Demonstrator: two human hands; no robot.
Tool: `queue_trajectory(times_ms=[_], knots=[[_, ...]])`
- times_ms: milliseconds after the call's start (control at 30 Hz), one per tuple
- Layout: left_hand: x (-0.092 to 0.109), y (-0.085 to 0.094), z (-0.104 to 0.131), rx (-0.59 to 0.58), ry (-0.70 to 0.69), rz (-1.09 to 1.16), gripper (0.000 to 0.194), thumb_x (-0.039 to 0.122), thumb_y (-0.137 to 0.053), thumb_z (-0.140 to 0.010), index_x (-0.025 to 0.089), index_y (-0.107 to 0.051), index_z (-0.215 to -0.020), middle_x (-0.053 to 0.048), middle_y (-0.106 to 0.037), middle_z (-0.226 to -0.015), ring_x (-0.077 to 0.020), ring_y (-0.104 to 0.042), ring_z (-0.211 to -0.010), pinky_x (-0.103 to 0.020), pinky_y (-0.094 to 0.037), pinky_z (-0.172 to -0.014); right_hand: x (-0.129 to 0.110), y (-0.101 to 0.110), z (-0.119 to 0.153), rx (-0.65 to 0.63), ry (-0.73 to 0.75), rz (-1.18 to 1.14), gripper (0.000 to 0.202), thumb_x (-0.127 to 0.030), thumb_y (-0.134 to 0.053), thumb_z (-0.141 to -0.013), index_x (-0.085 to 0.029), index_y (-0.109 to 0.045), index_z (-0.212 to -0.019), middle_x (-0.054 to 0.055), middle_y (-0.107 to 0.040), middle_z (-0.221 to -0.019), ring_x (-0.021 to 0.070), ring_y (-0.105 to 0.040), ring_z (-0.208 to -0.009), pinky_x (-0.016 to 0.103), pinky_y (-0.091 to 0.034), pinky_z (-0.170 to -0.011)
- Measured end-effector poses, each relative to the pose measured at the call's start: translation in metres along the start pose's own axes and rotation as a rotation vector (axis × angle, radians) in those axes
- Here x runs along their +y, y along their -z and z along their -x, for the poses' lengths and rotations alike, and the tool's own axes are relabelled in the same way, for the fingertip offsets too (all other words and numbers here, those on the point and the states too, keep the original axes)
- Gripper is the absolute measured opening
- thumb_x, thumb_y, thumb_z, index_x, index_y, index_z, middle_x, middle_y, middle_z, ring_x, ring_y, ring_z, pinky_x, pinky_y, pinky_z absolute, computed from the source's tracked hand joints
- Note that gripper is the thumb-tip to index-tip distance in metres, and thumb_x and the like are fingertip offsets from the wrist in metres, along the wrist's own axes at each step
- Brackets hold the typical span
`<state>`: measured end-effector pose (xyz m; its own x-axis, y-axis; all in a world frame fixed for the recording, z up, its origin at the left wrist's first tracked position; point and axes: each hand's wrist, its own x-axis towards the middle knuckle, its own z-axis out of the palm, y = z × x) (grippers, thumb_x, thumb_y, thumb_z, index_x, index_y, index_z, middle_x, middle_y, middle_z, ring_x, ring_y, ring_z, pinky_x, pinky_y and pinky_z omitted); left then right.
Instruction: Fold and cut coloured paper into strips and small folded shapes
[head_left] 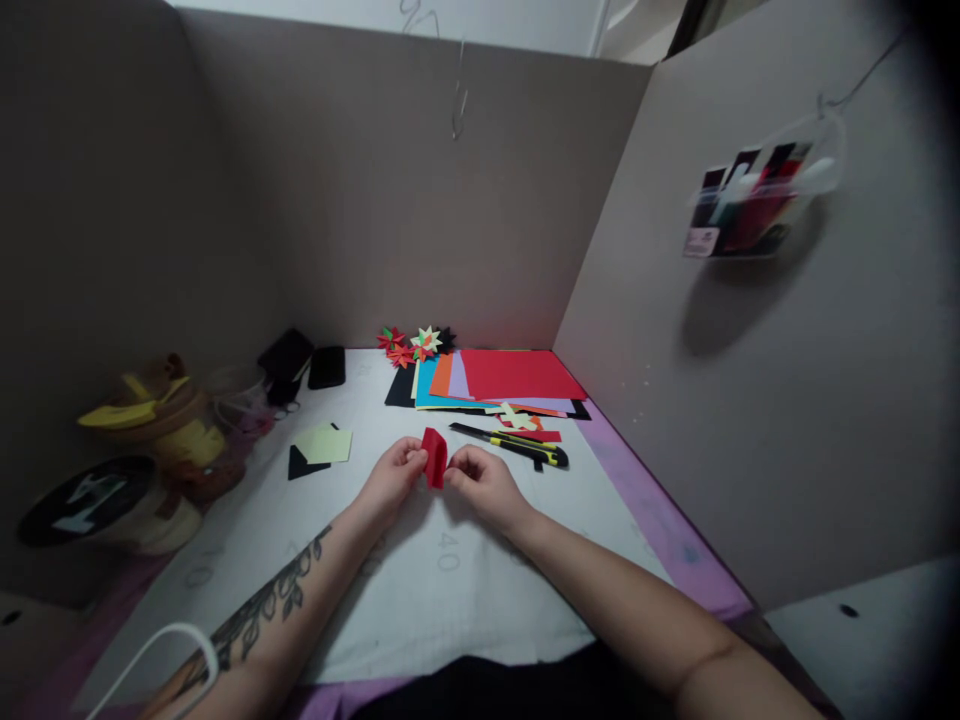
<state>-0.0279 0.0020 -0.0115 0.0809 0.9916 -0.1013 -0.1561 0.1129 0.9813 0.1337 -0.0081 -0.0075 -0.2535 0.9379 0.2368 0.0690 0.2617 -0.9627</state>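
Above the middle of the white table cover, a small piece of folded red paper (434,461) is held between both hands. My left hand (400,468) pinches its left edge with thumb and fingers. On the other side, my right hand (482,482) has its fingertips closed on the paper's right edge. Just beyond the right hand lies a black and yellow utility knife (529,447) with its blade pointing left. Pale yellow paper strips (517,417) and a red strip (541,436) lie behind the knife.
Stacked coloured sheets (521,375) lie at the back, beside folded paper stars (424,342). Pale green paper (326,443) overlaps a black piece at left. A phone (327,367) and a pot with yellow tools (161,415) stand left. A clear basket (765,205) hangs on the right panel.
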Motion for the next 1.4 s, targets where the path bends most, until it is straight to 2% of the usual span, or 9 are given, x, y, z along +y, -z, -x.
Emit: queue_trajectory(times_ms=[200,500,633,733,833,1100,1267,1333,1400], knots=[[-0.002,-0.002,0.002,-0.055,0.033,0.014,0.029,0.039,-0.068,-0.066,0.017,-0.053,-0.077,0.005,-0.054,-0.059,-0.0071,-0.043,-0.047,-0.019,-0.029,-0.046,-0.001,0.000,0.000,-0.004,0.016,0.013,0.017,-0.032,-0.059,-0.074,-0.019,-0.051,-0.067,-0.004,-0.048,-0.061,0.0107,-0.043,-0.057,0.023,-0.035,-0.055],[-0.001,-0.002,0.003,-0.065,0.018,0.016,0.027,0.037,-0.067,-0.068,0.017,-0.052,-0.077,0.003,-0.057,-0.065,-0.0093,-0.049,-0.054,-0.021,-0.036,-0.053,-0.010,-0.003,0.006,0.017,0.059,0.052,0.028,-0.037,-0.062,-0.074,-0.019,-0.044,-0.062,-0.005,-0.042,-0.058,0.0097,-0.037,-0.055,0.022,-0.031,-0.052],[0.001,-0.003,0.005,-0.098,0.061,0.072,0.028,0.037,-0.069,-0.067,0.017,-0.053,-0.077,0.003,-0.056,-0.063,-0.0077,-0.046,-0.051,-0.020,-0.034,-0.051,-0.007,-0.003,0.005,0.002,0.062,0.031,0.031,-0.041,-0.061,-0.075,-0.019,-0.043,-0.062,-0.005,-0.041,-0.058,0.0097,-0.036,-0.055,0.022,-0.031,-0.053],[0.003,-0.005,0.007,-0.143,0.095,0.107,0.027,0.033,-0.072,-0.064,0.016,-0.055,-0.076,0.005,-0.054,-0.059,-0.0059,-0.042,-0.048,-0.018,-0.031,-0.049,-0.002,-0.003,0.004,-0.029,0.061,-0.028,0.034,-0.046,-0.063,-0.074,-0.019,-0.045,-0.065,-0.005,-0.043,-0.059,0.0097,-0.036,-0.055,0.022,-0.031,-0.052],[0.005,-0.007,0.009,-0.160,0.110,0.118,0.028,0.025,-0.076,-0.058,0.014,-0.056,-0.075,0.003,-0.057,-0.062,-0.0073,-0.046,-0.053,-0.019,-0.033,-0.052,0.001,-0.002,0.004,-0.044,0.060,-0.056,0.036,-0.049,-0.065,-0.073,-0.019,-0.048,-0.067,-0.004,-0.045,-0.060,0.0098,-0.037,-0.055,0.022,-0.031,-0.052],[0.003,-0.007,0.008,-0.161,0.116,0.134,0.027,0.021,-0.075,-0.056,0.014,-0.056,-0.074,0.003,-0.055,-0.059,-0.0078,-0.045,-0.052,-0.020,-0.033,-0.053,0.001,-0.002,0.004,-0.038,0.060,-0.058,0.038,-0.051,-0.066,-0.072,-0.019,-0.048,-0.066,-0.004,-0.044,-0.060,0.0096,-0.036,-0.055,0.023,-0.030,-0.051],[0.002,-0.005,0.008,-0.171,0.108,0.120,0.027,0.024,-0.075,-0.058,0.014,-0.056,-0.076,0.003,-0.055,-0.059,-0.0079,-0.046,-0.050,-0.020,-0.032,-0.050,0.001,-0.001,0.004,-0.041,0.061,-0.052,0.038,-0.052,-0.065,-0.072,-0.019,-0.048,-0.067,-0.004,-0.045,-0.060,0.0100,-0.037,-0.055,0.023,-0.031,-0.052],[0.001,-0.005,0.007,-0.149,0.098,0.108,0.027,0.029,-0.074,-0.062,0.014,-0.055,-0.075,0.003,-0.055,-0.058,-0.0076,-0.045,-0.048,-0.020,-0.031,-0.049,0.002,-0.001,0.005,-0.057,0.069,-0.049,0.037,-0.052,-0.065,-0.072,-0.019,-0.048,-0.069,-0.003,-0.046,-0.062,0.0104,-0.039,-0.056,0.023,-0.032,-0.053],[-0.001,-0.004,0.005,-0.082,0.065,0.102,0.028,0.034,-0.071,-0.065,0.015,-0.053,-0.075,0.003,-0.055,-0.060,-0.0078,-0.046,-0.049,-0.019,-0.032,-0.049,0.003,-0.003,0.007,-0.042,0.092,0.007,0.038,-0.049,-0.069,-0.067,-0.020,-0.049,-0.077,-0.002,-0.049,-0.069,0.0114,-0.042,-0.061,0.024,-0.035,-0.055]])
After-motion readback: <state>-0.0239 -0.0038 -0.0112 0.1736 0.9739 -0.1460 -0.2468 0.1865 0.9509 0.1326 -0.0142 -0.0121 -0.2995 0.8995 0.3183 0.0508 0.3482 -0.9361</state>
